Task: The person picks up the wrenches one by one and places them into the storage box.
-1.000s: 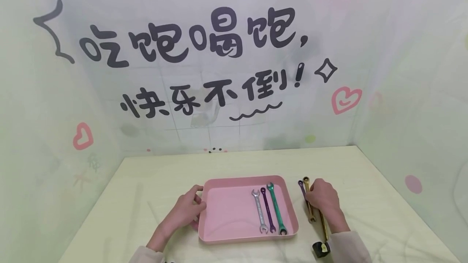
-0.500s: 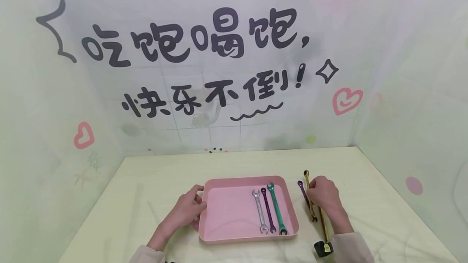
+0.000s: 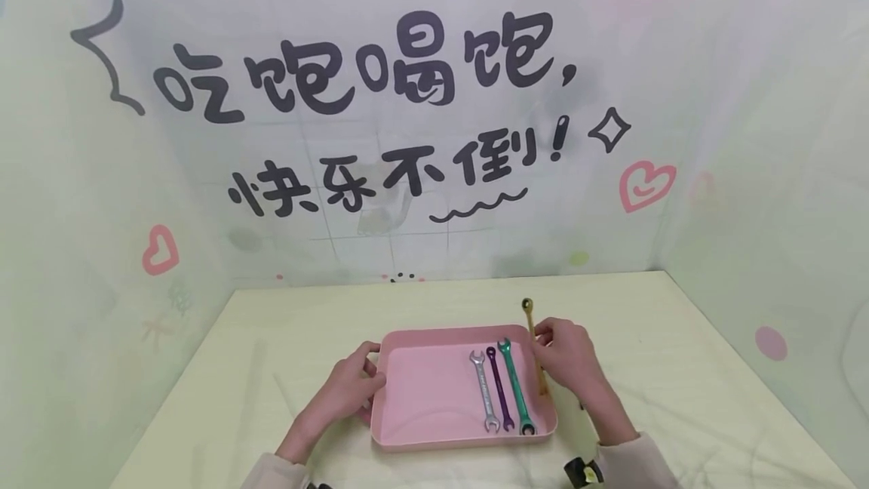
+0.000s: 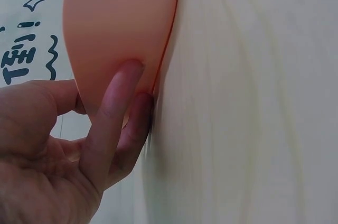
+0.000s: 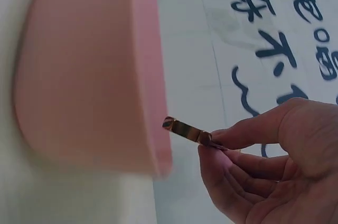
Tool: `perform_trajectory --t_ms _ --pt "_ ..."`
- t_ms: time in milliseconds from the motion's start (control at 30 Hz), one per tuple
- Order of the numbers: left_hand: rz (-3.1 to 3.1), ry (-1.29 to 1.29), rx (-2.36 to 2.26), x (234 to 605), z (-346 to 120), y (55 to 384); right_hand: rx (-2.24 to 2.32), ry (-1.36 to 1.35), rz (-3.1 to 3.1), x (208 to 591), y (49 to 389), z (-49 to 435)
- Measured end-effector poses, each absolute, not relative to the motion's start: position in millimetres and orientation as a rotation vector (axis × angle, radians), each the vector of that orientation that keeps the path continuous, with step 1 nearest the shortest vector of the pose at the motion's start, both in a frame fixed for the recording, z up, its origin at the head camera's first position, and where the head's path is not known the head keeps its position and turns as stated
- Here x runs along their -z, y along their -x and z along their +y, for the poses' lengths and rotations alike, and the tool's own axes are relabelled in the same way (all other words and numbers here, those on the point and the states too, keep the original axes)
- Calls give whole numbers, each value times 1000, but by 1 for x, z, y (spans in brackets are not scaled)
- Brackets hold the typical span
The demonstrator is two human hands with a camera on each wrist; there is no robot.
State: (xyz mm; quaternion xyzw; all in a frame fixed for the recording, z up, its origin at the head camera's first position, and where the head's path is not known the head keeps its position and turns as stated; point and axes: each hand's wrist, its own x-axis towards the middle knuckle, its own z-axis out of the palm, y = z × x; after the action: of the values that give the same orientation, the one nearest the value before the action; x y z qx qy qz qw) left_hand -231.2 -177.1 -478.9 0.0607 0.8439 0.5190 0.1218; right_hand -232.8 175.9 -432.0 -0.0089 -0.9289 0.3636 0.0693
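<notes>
Pale tabletop (image 3: pixel 305 323): pink tray (image 3: pixel 428 391), three wrenches (image 3: pixel 498 387) inside; left hand (image 3: pixel 349 387) gripping tray's left side; right hand (image 3: pixel 566 353) pinching gold wrench (image 3: pixel 532 324) at right side.

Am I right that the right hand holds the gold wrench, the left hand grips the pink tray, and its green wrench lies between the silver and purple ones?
Not quite: the head view shows the purple combination wrench between the silver open-end wrench and green combination wrench. The right hand does hold the gold wrench and the left hand the pink tray.
</notes>
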Motion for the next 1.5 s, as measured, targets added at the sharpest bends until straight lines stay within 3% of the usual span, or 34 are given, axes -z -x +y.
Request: perform_trajectory --t_ms 433,633,933,1500 --pt "2470 -183 -1501 478 -174 233 -1139 -311 -2738 459 220 110" --pt "2460 -196 -1500 477 -171 231 -1249 -290 -2842 474 211 97" --pt "2472 -175 -1499 475 -171 231 -1163 -237 -2893 477 209 92" --pt "2481 -157 -1500 478 -175 231 -1085 -416 -2834 466 223 113"
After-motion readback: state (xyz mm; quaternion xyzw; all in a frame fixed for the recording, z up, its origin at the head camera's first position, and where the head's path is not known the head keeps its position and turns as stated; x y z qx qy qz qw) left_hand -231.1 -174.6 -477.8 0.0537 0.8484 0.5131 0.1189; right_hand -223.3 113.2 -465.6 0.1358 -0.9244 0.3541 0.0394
